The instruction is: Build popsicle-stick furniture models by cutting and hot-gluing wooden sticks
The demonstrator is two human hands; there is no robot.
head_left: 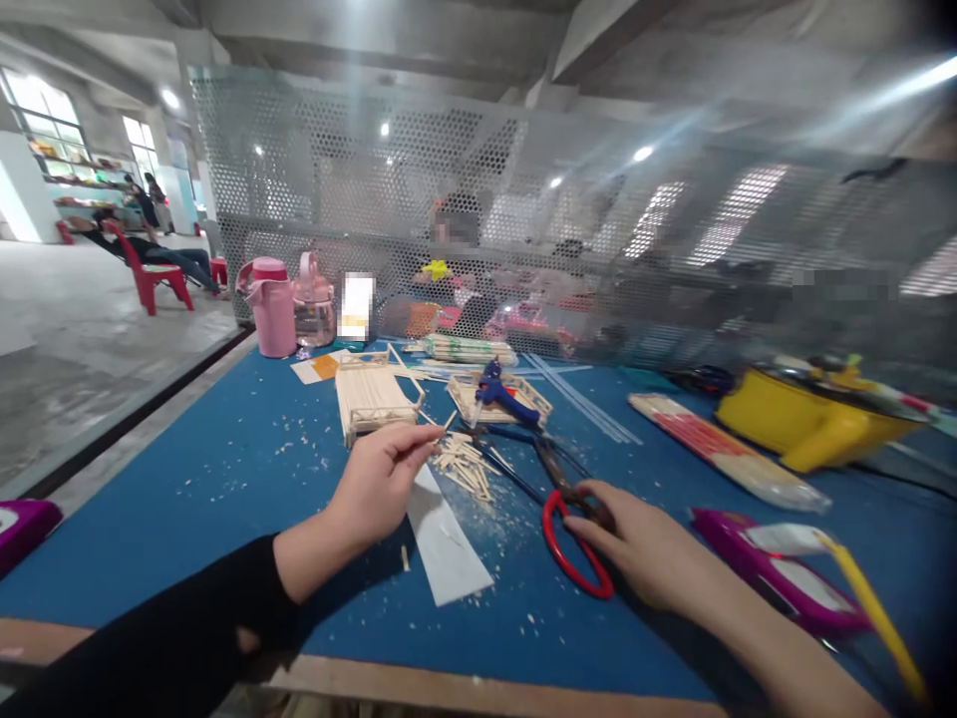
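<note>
My left hand [381, 479] is closed in a pinch, with a short thin wooden stick [450, 421] at its fingertips. My right hand [628, 538] grips red-handled scissors [574, 570], whose dark blades point away to the left. Between the hands lies a pile of cut wooden sticks [470, 467]. A white paper strip [453, 548] is just in front of the pile. Behind my left hand sits a flat model built of sticks [370, 394]. Beyond the scissors a blue glue gun [515, 401] rests on a shallow stick-built frame [468, 394].
A pink thermos [273, 309], a clear pink-lidded bottle [314, 309] and a bundle of wrapped sticks [468, 349] stand or lie at the back. To the right are a bagged stick pack [718, 449], a yellow container [814, 419] and a purple device [778, 573]. A perforated screen [336, 189] closes the far edge.
</note>
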